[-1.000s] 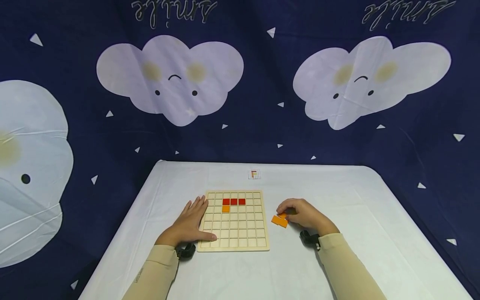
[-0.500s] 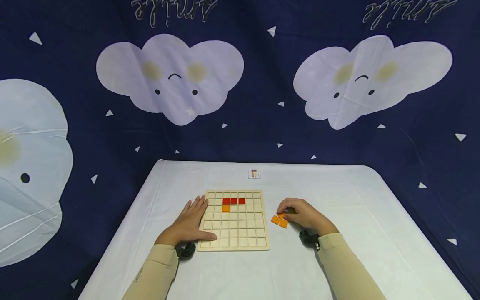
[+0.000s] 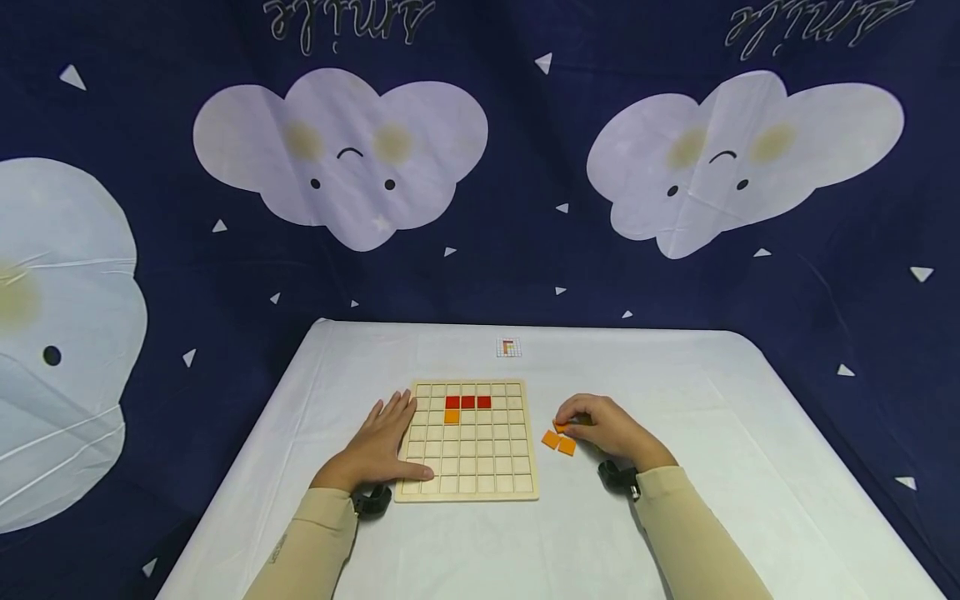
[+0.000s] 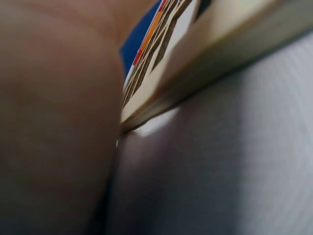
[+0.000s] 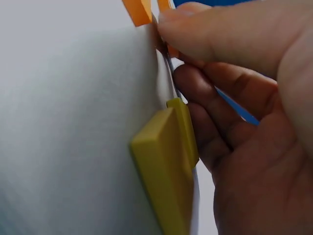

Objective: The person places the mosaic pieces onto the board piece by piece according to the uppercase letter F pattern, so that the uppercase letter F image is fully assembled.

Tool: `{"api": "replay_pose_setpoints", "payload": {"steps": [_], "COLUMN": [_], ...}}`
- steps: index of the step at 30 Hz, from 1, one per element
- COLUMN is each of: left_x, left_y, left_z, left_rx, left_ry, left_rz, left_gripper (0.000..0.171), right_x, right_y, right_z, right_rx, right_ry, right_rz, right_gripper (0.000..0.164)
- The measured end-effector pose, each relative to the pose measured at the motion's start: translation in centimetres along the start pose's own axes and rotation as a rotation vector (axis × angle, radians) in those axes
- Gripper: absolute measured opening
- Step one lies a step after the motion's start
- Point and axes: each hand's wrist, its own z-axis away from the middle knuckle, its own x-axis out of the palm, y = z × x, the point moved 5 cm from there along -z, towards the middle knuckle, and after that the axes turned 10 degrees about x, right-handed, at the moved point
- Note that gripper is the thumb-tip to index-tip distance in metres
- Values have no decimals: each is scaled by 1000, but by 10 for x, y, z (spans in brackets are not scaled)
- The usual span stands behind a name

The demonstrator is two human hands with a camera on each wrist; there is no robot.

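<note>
In the head view my left hand [image 3: 378, 446] lies with spread, straight fingers along the left edge of a wooden grid board [image 3: 480, 462], its thumb over the near left corner. Three red tiles [image 3: 468, 402] form a row on the board, and one orange tile [image 3: 452, 417] sits directly below the leftmost. Right of the board, my right hand [image 3: 611, 429] pinches another orange tile [image 3: 559, 428] between thumb and fingers, partly hidden. Two more orange tiles [image 3: 567, 447] lie just in front of it. Yellow tiles [image 5: 161, 156] show beneath the right palm in the right wrist view.
A small printed card [image 3: 508, 347] with a coloured grid pattern lies beyond the board on the white tabletop [image 3: 675, 375]. A dark blue cloth with clouds [image 3: 525, 275] hangs behind the table. Each wrist wears a black device [image 3: 618, 477].
The right fingertips have shifted slightly, and the pinched orange tile has drawn a little away from the other two, toward the far left. The left hand and board have stayed still.
</note>
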Motion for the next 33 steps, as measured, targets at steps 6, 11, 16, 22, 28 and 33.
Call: {"api": "replay_pose_setpoints", "payload": {"steps": [6,11,16,22,28,33], "left_x": [0,0,-1,0,1,1], "left_y": [0,1,1,0,0,0], "left_z": [0,0,0,1,1,0], "left_rx": [1,2,0,0,1,-1], "left_ry": [2,4,0,1,1,-2], "left_rz": [-3,1,-2,3,3,2], "left_gripper": [141,140,140,140,140,140], "right_x": [-2,-3,-4,-4,-3,-1], "right_y": [2,4,4,2,-4,-12], "right_z": [-1,-2,-2,-4,-6,-11], "right_rx": [31,53,87,120,125,102], "right_ry": [47,81,115,149,162,156], "right_rz": [13,21,15,9,13,18], "right_gripper": [15,14,13,15,15,16]}}
